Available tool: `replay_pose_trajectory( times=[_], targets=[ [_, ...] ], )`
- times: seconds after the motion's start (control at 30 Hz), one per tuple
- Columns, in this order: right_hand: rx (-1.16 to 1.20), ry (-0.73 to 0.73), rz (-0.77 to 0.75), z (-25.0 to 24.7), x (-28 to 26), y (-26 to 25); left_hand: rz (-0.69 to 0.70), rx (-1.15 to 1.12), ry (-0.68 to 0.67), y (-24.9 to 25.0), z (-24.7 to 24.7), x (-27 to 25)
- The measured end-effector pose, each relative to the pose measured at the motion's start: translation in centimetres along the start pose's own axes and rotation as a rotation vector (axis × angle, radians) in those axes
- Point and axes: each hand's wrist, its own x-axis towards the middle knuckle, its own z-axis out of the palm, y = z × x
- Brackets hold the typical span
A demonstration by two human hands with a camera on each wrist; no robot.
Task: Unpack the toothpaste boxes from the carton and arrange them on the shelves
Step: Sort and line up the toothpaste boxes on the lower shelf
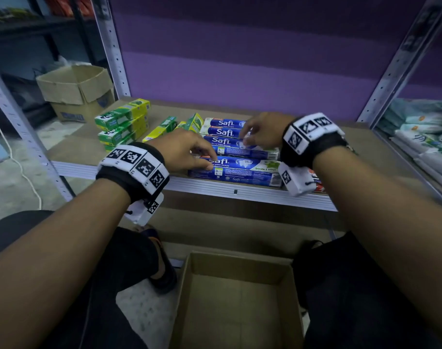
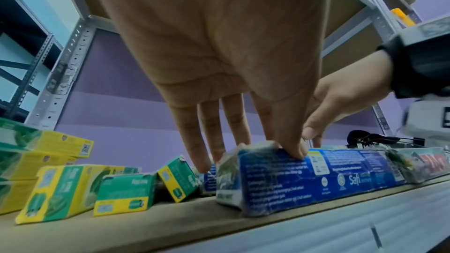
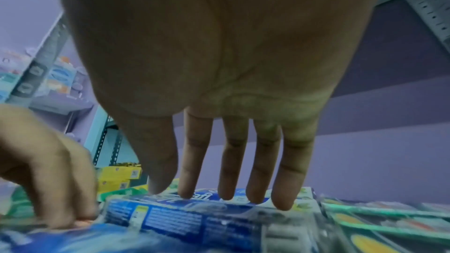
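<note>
The carton (image 1: 236,298) sits open on the floor nearest the person, apparently emptied; above it, at the shelf (image 1: 129,170) lip, lies the front blue box (image 1: 236,170), long axis running left to right along the edge; the left hand (image 1: 183,149) pinches its left end, thumb in front, fingers over the top; further back the right hand (image 1: 261,131) rests straight, relaxed fingertips on the next blue box (image 1: 240,147); beyond lie green boxes (image 1: 123,120).
</note>
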Motion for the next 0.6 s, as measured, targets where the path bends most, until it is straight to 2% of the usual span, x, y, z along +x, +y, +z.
replay_pose_trajectory(
  times=[0.27, 0.43, 0.6],
  targets=[
    [-0.193, -0.138, 0.155, -1.0, 6.6, 1.3, -0.029, -0.063, -0.017, -0.5, -0.1, 0.9],
    [-0.286, -0.186, 0.174, -0.1, 7.9, 1.3, -0.04, -0.089, -0.024, -0.8, -0.1, 1.3],
    [-0.269, -0.318, 0.163, 0.2, 8.1, 0.7, -0.044, -0.101, -0.043, -0.7, -0.3, 1.4]
  ],
)
